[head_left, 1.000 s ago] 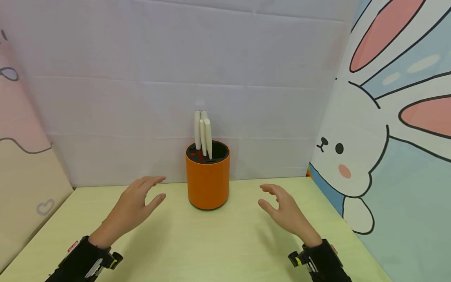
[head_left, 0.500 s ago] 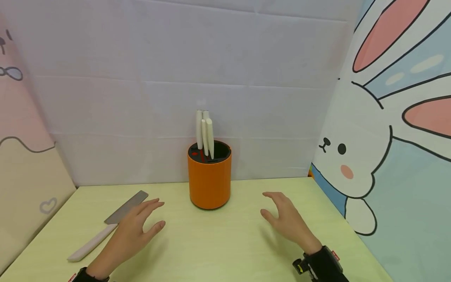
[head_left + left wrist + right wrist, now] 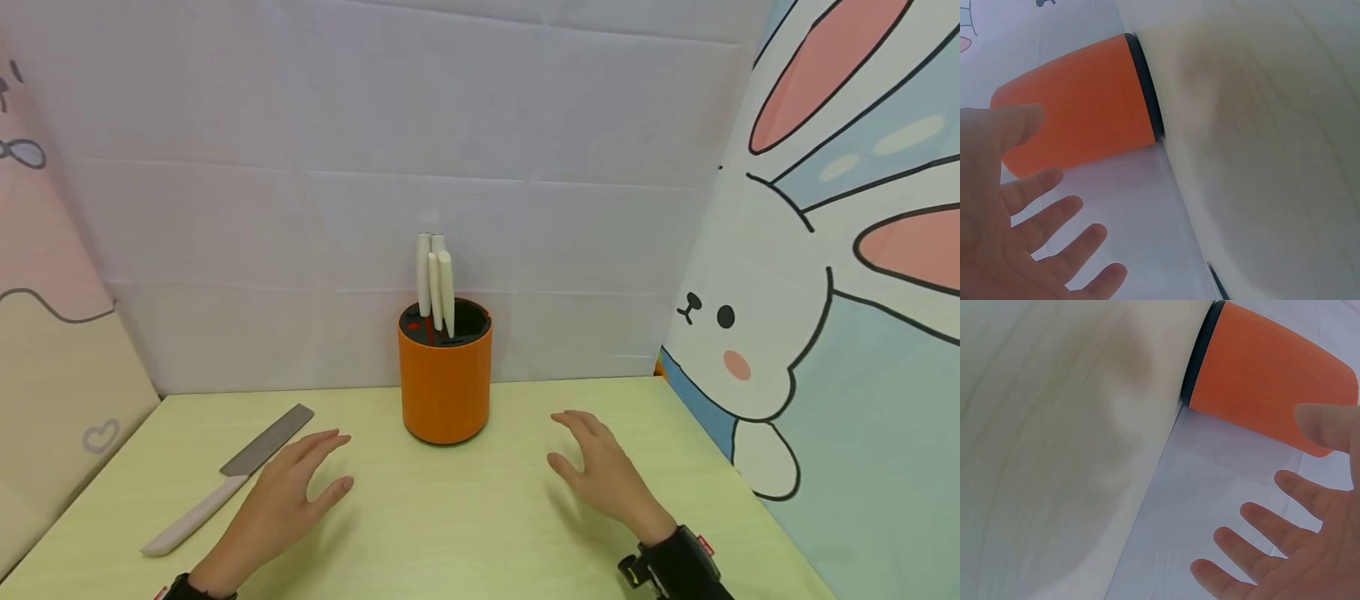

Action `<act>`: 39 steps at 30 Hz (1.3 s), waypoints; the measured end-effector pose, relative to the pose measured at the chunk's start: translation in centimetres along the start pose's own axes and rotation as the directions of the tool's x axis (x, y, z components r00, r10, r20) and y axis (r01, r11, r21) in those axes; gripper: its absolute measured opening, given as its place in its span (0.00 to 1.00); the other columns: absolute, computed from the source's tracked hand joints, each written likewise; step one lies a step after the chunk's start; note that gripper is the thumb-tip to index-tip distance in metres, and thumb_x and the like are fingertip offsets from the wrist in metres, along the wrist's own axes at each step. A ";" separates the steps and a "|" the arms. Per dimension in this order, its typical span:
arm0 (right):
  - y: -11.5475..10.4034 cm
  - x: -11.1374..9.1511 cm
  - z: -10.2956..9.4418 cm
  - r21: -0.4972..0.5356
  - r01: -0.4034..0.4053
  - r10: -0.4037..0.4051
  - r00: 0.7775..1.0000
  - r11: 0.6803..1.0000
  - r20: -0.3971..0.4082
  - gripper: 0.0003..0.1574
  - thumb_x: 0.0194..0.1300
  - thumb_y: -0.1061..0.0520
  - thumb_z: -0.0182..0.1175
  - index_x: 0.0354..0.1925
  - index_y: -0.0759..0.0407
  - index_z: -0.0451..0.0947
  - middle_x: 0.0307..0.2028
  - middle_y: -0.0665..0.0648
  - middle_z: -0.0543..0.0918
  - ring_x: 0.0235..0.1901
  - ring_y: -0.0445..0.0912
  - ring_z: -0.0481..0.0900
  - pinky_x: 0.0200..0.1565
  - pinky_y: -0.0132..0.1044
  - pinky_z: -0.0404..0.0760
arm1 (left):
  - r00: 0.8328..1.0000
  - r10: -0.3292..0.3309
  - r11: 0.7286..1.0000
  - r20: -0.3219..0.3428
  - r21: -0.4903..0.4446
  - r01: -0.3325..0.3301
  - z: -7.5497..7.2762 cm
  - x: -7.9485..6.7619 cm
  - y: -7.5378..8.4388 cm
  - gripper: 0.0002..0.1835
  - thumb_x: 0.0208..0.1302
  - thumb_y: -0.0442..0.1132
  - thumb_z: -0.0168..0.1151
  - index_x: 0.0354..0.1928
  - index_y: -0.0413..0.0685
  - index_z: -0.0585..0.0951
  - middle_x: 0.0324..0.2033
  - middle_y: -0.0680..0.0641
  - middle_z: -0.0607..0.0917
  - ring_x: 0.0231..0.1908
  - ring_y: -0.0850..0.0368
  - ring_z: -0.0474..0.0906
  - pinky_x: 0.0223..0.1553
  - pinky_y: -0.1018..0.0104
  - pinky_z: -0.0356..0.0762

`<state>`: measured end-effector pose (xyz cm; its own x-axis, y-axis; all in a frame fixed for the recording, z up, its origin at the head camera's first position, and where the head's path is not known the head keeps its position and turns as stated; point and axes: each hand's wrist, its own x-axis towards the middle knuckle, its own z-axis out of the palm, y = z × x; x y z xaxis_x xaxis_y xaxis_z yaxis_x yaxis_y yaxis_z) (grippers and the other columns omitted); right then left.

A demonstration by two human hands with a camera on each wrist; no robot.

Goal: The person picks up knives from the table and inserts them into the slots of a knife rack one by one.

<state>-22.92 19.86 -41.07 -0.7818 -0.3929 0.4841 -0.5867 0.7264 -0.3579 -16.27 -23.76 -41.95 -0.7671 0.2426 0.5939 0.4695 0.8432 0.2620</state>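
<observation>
An orange cylindrical knife block (image 3: 446, 392) with a black slotted top stands upright near the back of the table. Several white-handled knives (image 3: 437, 287) are stuck in its top, blades hidden inside. A cleaver (image 3: 266, 442) with a grey rectangular blade and a pale handle (image 3: 191, 518) lies slantwise on the left. My left hand (image 3: 281, 500) is held just right of the cleaver, fingers spread and holding nothing; it overlaps part of it in the head view. To the right of the block, my right hand (image 3: 607, 475) is also empty, its fingers relaxed and apart.
The pale yellow table (image 3: 450, 517) meets a white sheet (image 3: 360, 250) hung behind the block. A panel with a cartoon rabbit (image 3: 750, 333) borders the right side, and a pink and cream panel (image 3: 60, 375) the left.
A cleaver that is absent from the oldest frame now lies on the left of the table. Both hands have come lower and slightly nearer; the knife block has stayed put.
</observation>
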 end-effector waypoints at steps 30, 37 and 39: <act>-0.4 -0.1 -0.2 0.007 -0.020 0.020 1.000 1.000 0.014 0.32 0.64 0.48 0.63 0.63 0.54 0.68 0.61 0.54 0.68 0.60 0.51 0.65 0.56 0.53 0.71 | 0.919 -0.330 0.930 0.215 0.242 0.277 -6.3 -5.3 -10.0 0.22 0.54 0.46 0.70 0.45 0.41 0.77 0.37 0.43 0.80 0.30 0.47 0.74 0.25 0.52 0.73; -0.5 0.1 -0.4 0.009 -0.009 0.009 1.000 1.000 0.016 0.32 0.64 0.47 0.63 0.63 0.53 0.68 0.61 0.53 0.68 0.60 0.50 0.65 0.56 0.53 0.71 | 0.885 -0.365 0.922 0.288 0.243 0.301 -6.2 -5.4 -10.6 0.17 0.54 0.43 0.69 0.40 0.39 0.78 0.28 0.50 0.76 0.26 0.57 0.68 0.25 0.60 0.70; -0.5 0.1 -0.4 0.008 -0.010 0.010 1.000 1.000 0.015 0.32 0.64 0.47 0.63 0.63 0.53 0.68 0.61 0.53 0.68 0.60 0.50 0.65 0.56 0.53 0.71 | 0.888 -0.356 0.925 0.291 0.243 0.292 -6.1 -5.4 -10.7 0.15 0.54 0.42 0.70 0.39 0.39 0.79 0.28 0.50 0.75 0.26 0.58 0.68 0.25 0.60 0.69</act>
<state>-22.63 19.70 -40.57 -0.7906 -0.3940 0.4688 -0.5806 0.7256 -0.3693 -14.49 -36.99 -43.32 -0.9756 0.0544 0.2129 0.1042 0.9675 0.2305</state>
